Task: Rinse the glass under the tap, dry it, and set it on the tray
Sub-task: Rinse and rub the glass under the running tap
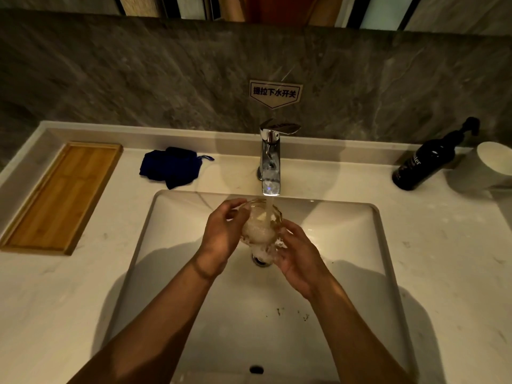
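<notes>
A clear glass (261, 221) is held over the white sink (346, 239), right under the chrome tap (270, 162). Water runs from the spout into the glass and froths inside it. My left hand (221, 234) grips the glass from the left, fingers around its rim. My right hand (297, 256) holds its lower right side. A wooden tray (59, 198) lies on the counter at the far left with nothing on it. A dark blue cloth (171, 167) lies crumpled between the tray and the tap.
A black pump bottle (426, 162) and a white cup (494, 162) stand at the counter's right end. A grey stone wall with a small sign (275, 92) rises behind the tap. The drain (260, 260) sits below the glass.
</notes>
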